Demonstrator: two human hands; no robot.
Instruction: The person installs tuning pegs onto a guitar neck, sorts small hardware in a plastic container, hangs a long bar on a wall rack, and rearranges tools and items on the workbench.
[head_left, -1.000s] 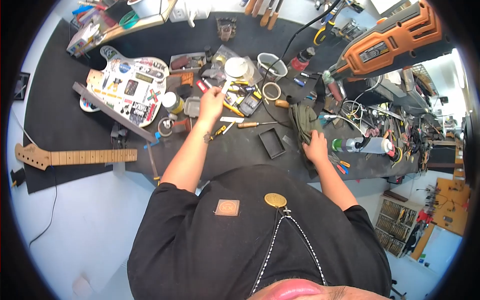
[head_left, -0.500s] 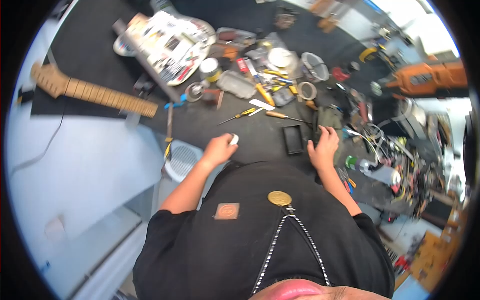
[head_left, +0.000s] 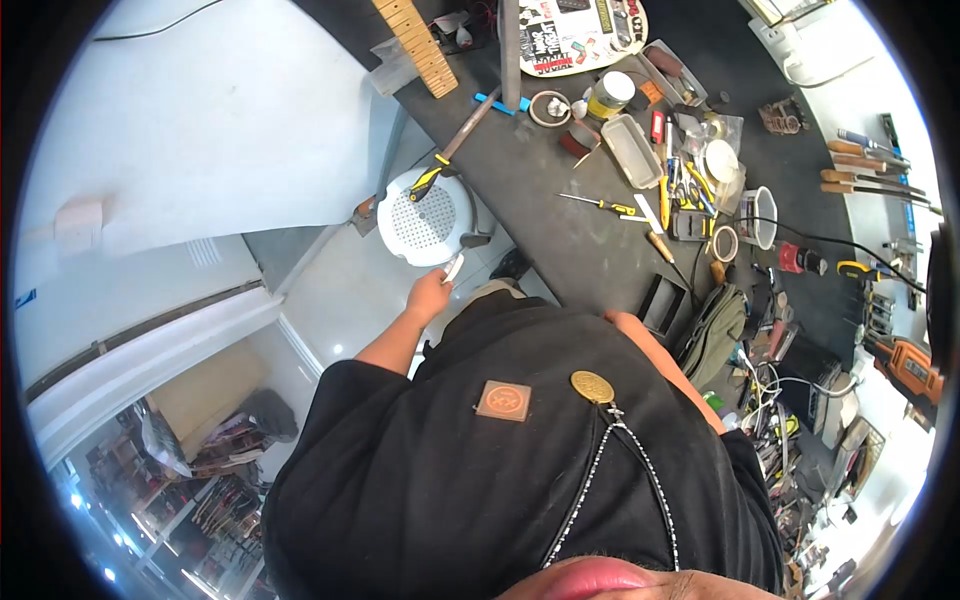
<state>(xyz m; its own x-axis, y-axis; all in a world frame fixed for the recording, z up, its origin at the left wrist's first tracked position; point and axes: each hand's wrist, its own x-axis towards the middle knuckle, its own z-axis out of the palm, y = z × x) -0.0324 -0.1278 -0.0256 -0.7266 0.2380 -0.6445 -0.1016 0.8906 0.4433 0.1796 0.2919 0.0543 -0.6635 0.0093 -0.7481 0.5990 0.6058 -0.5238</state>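
My left hand (head_left: pixel 430 294) is closed around a slim white object (head_left: pixel 454 268) whose kind I cannot make out. It is held out past the workbench edge, just below a round white stool (head_left: pixel 425 215) with a perforated seat. My right hand (head_left: pixel 618 322) is low against the front of my body at the bench edge; its fingers are hidden by my shirt. Nearest to it on the bench is a black open box (head_left: pixel 662 303). Beyond that lie a wooden-handled tool (head_left: pixel 660 246) and a yellow-black screwdriver (head_left: pixel 605 205).
A file (head_left: pixel 465 130) with a yellow-black handle juts over the bench edge. A guitar neck (head_left: pixel 418 48) and a sticker-covered guitar body (head_left: pixel 580 40) lie at the back. Right of the bench middle are a clear tray (head_left: pixel 632 150), a tub (head_left: pixel 760 218) and a green cloth bag (head_left: pixel 715 328).
My view has swung left, so the bench appears shifted and turned. My left hand, with the white object, has moved off the bench toward the stool. My right hand has drawn in to my body.
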